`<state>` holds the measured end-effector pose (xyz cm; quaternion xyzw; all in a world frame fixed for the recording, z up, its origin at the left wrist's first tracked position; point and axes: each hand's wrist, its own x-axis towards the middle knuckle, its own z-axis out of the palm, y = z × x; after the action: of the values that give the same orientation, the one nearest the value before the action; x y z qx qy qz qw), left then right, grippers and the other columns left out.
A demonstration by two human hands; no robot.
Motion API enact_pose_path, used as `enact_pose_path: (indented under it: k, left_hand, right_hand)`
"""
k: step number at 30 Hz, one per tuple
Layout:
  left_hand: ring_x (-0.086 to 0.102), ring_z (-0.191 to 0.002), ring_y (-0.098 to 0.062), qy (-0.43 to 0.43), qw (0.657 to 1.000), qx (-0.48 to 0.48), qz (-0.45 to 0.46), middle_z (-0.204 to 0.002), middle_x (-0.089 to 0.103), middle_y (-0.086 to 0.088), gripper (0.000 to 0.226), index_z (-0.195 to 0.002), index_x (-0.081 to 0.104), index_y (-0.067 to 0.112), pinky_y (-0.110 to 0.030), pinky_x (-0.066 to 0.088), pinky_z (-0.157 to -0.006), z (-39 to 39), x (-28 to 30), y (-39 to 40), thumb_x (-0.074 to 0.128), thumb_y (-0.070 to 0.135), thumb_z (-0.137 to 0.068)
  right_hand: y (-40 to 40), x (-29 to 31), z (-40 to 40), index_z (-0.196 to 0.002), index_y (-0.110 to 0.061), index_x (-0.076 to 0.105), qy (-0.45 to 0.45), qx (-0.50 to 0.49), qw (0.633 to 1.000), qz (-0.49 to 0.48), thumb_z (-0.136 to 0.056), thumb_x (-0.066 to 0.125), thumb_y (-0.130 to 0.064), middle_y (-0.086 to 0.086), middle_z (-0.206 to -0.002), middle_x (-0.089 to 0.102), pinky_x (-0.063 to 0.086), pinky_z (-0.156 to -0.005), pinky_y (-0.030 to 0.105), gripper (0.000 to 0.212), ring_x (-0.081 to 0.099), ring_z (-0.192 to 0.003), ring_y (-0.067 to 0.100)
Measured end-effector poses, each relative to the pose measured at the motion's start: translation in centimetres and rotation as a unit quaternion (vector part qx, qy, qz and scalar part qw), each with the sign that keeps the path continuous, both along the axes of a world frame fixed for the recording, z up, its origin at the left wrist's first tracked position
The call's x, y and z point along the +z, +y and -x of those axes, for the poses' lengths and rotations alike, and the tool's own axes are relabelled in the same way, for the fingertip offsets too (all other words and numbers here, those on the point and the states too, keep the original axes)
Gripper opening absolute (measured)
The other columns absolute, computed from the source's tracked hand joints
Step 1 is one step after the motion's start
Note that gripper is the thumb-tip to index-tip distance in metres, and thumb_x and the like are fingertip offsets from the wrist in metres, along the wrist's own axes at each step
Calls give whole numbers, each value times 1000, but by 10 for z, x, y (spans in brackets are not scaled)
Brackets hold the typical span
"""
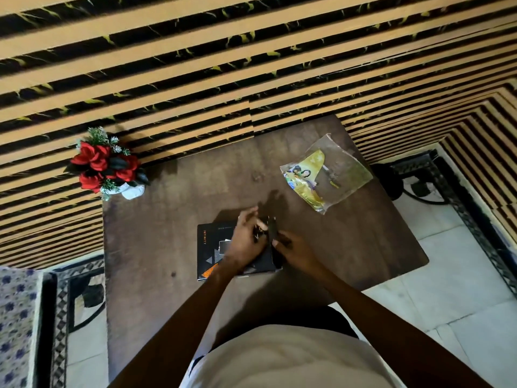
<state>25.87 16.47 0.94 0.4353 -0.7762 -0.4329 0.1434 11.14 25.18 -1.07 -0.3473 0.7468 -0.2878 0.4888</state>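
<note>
A black box (208, 249) with the word INFINITY and an orange corner pattern lies flat near the middle of the dark wooden table (156, 225). Above its right part both hands meet. My left hand (247, 240) holds small dark parts with curled fingers; what they are is too blurred to tell. My right hand (293, 250) grips a slim black device (272, 228) that stands upright between the two hands. The box's right side is hidden under the hands.
A clear plastic bag (327, 173) with a yellow printed card lies at the table's far right. A pot of red artificial flowers (107, 163) stands at the far left corner, against the striped wall. White tiled floor (453, 289) lies to the right.
</note>
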Motion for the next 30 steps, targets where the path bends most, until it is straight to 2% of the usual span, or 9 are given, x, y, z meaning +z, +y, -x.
enact_pose_path:
  k: [2, 6, 10, 15, 19, 22, 24, 27, 30]
  left_hand:
    - [42, -132, -16, 20, 999, 40, -7, -142, 43, -6, 28, -107, 62, 14, -32, 33, -115, -20, 6, -7, 67, 3, -82]
    - [44, -127, -22, -89, 992, 69, 53, -140, 44, -7, 55, -125, 54, 19, -47, 40, -111, -58, -5, -18, 75, 21, -73]
    - [35, -136, -32, -168, 979, 102, 56, -144, 36, -9, 80, -139, 41, 20, -64, 24, -112, -81, -15, -12, 76, 35, -68]
    - [10, -149, -33, -131, 983, 119, 39, -159, 19, -11, 93, -146, 35, 21, -60, 20, -116, -91, -24, -1, 48, 75, -71]
    - [34, -138, -32, -18, 966, 258, -6, -153, 23, -17, 85, -146, 28, 10, -36, 38, -110, -93, -20, 6, 68, 44, -79]
    - [53, -122, -35, 79, 923, 358, -118, -128, 49, -14, 64, -138, 34, 4, -10, 50, -83, -94, -15, 7, 69, 11, -86]
    - [60, -114, -34, 124, 901, 378, -172, -124, 56, -10, 53, -134, 39, 7, -10, 54, -70, -100, -14, 3, 66, 6, -88]
    - [59, -106, -24, 172, 859, 400, -269, -127, 53, -6, 55, -138, 35, 13, -20, 55, -70, -105, -8, 6, 63, 9, -90]
    - [61, -96, -17, 166, 827, 440, -308, -124, 58, -12, 49, -130, 38, 12, -24, 51, -72, -100, -3, 7, 65, 14, -89]
  right_hand:
    - [-1, -4, -8, -138, -15, 50, 17, 11, 1000, -15, -94, 59, -30, 6, -131, 61, 44, -106, 40, 48, 58, -121, 22]
    - [-5, 0, -20, -140, -14, 48, 27, -39, 999, 0, -94, 58, -27, 7, -138, 57, 43, -109, 42, 48, 55, -126, 23]
    - [-3, 6, -31, -137, -17, 52, 71, -79, 994, 40, -95, 53, -22, 4, -133, 62, 49, -103, 41, 43, 60, -119, 20]
    - [-3, -7, -23, -120, -17, 67, 86, -147, 984, 43, -92, 53, -12, 7, -112, 73, 55, -89, 38, 31, 69, -98, 24]
    - [-5, -2, -28, -101, -5, 74, 69, -149, 986, 42, -89, 65, -13, 11, -95, 75, 50, -72, 22, 17, 68, -84, 19]
    - [-16, 3, -37, -96, -2, 70, 20, -140, 989, 39, -96, 56, -17, 17, -94, 71, 50, -77, 32, 21, 63, -85, 23]
    - [-21, 8, -37, -101, -2, 66, -13, -147, 989, 19, -100, 48, -24, 13, -96, 68, 50, -78, 35, 29, 61, -87, 21]
    - [-20, 16, -40, -110, -17, 59, -106, -91, 990, 13, -95, 57, -25, 3, -109, 65, 52, -76, 22, 16, 62, -90, 7]
    - [-21, 13, -46, -126, -25, 49, -131, -45, 990, -2, -84, 72, -17, -4, -122, 60, 51, -97, 36, 48, 59, -112, 13]
